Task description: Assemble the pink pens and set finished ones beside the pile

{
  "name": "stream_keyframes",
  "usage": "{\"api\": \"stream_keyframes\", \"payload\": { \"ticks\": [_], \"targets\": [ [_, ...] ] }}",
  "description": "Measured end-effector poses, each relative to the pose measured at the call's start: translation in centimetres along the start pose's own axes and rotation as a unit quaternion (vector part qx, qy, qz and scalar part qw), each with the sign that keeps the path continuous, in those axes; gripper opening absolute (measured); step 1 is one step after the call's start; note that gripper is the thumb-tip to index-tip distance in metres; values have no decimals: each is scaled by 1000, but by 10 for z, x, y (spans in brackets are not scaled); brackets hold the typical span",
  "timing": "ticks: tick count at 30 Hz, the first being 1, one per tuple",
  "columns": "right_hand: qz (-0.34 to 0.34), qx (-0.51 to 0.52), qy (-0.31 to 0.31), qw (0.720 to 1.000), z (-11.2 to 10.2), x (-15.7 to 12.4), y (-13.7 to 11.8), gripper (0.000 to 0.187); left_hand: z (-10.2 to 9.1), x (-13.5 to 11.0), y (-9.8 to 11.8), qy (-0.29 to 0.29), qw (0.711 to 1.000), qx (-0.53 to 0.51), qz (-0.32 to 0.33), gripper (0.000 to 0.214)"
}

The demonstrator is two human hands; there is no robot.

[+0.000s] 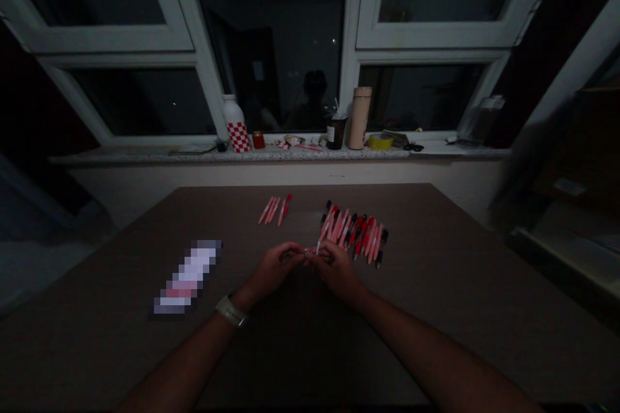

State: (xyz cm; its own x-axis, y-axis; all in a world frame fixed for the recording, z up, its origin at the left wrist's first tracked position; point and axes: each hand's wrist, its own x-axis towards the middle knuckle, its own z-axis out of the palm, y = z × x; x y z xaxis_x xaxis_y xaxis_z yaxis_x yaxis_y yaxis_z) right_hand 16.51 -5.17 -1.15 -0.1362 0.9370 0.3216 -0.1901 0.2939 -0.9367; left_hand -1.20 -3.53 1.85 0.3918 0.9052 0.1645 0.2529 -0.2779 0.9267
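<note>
My left hand (272, 269) and my right hand (336, 268) meet above the middle of a brown table (416, 297), with their fingers closed on a slim pink pen (315, 249). The hands hide most of the pen. Just beyond my right hand lies a loose pile of pink and red pens (353, 236), some with black parts. Farther back, a smaller group of pink and red pens (274, 210) lies apart. To the left of my hands is a pixelated, blurred-out oblong object (186, 276). My left wrist wears a pale watch (231, 311).
Beyond the table's far edge is a stone windowsill (290, 155) holding a checked white bottle (237, 124), a dark jar (336, 132), a tall beige flask (360, 118), a roll of yellow tape (380, 142) and small items. Dark window panes (285, 45) rise behind it.
</note>
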Motion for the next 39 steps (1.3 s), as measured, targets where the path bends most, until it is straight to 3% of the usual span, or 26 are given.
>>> {"api": "stream_keyframes", "payload": {
  "ticks": [7, 13, 20, 26, 39],
  "targets": [
    [13, 3, 5, 1000, 1, -1, -2, 27, 0, -1, 6, 0, 1000, -5, -3, 26],
    [-21, -17, -11, 1000, 0, -2, -2, 24, -2, -2, 3, -28, 999, -31, -34, 30],
    [-2, -13, -18, 1000, 1, -2, -8, 28, -3, -1, 0, -16, 1000, -4, 6, 27],
    [-7, 1, -18, 1000, 2, -2, -9, 29, -1, -1, -3, -40, 998, -41, -25, 31],
    [14, 37, 27, 999, 3, -1, -2, 30, -2, -3, 5, -65, 995, -58, -43, 40]
  ]
}}
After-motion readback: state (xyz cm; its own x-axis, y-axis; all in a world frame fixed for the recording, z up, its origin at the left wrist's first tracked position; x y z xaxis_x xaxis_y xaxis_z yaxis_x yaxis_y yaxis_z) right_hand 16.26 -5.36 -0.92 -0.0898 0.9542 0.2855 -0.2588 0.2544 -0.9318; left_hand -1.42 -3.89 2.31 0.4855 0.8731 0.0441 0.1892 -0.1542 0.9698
